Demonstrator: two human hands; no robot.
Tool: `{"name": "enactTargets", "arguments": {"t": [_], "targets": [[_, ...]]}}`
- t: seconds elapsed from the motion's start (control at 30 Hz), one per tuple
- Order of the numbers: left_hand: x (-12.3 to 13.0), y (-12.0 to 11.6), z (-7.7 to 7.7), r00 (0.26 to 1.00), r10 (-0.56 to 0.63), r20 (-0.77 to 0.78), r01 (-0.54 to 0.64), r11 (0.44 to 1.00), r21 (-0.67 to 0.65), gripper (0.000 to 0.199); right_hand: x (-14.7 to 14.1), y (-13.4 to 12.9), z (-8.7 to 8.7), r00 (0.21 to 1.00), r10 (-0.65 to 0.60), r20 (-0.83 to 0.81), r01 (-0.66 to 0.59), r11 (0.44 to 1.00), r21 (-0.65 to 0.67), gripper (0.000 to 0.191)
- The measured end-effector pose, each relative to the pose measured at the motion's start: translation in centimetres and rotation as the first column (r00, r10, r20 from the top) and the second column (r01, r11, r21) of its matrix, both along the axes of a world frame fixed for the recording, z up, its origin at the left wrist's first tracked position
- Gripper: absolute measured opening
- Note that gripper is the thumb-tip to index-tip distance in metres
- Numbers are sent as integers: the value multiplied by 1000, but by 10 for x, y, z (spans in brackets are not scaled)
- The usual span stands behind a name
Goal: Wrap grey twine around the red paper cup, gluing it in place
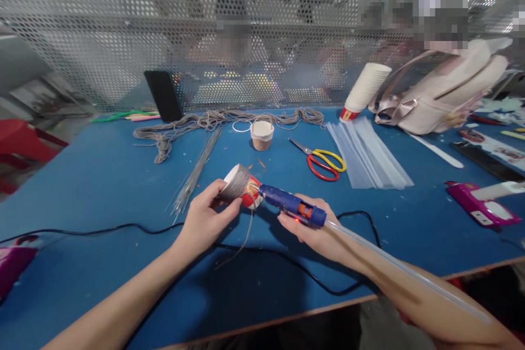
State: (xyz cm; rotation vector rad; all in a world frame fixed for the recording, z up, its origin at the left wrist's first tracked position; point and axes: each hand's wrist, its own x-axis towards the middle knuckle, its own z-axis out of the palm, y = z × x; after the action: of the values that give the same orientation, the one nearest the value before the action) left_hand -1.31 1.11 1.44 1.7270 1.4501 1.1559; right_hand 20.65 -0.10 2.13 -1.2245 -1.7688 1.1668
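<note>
My left hand [214,209] grips a paper cup [237,181] tilted on its side, its open mouth facing left. Grey cord is wound round part of the cup, while red and gold printing shows on the rest. A loose cord end [248,232] hangs down toward the table. In my right hand [308,227] is a blue hot glue gun [292,203], its nozzle at the printed part of the cup. A clear glue stick [394,257] sticks out of the gun's back, over my forearm. The gun's trigger is hidden.
Beyond the cup stand a small wrapped cup [262,136] and grey cord [197,120]. Scissors [322,163], translucent strips [367,156], stacked paper cups [364,92] and a backpack [438,90] lie rightward. Wires [197,169] and a phone [163,95] are leftward. A black cable [283,254] crosses the front.
</note>
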Motion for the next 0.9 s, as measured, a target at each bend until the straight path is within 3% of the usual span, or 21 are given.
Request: {"name": "enactTargets", "arguments": {"t": [0.27, 0.4, 0.57, 0.9], "targets": [[-1, 2, -2, 999, -4, -44, 7, 998, 69, 11, 1, 1, -4, 1000, 7, -6, -7, 1000, 16, 25], [5, -2, 0, 1000, -8, -4, 8, 999, 34, 11, -8, 5, -14, 997, -62, -47, 72, 963, 261, 14], [15, -9, 0, 999, -20, 42, 21, 1000, -15, 11, -21, 9, -25, 994, -6, -108, 59, 867, 494, 18], [26, -15, -3, 994, -56, 97, 63, 995, -78, 9, -18, 12, -36, 998, -42, -45, 58, 880, 472, 18]]}}
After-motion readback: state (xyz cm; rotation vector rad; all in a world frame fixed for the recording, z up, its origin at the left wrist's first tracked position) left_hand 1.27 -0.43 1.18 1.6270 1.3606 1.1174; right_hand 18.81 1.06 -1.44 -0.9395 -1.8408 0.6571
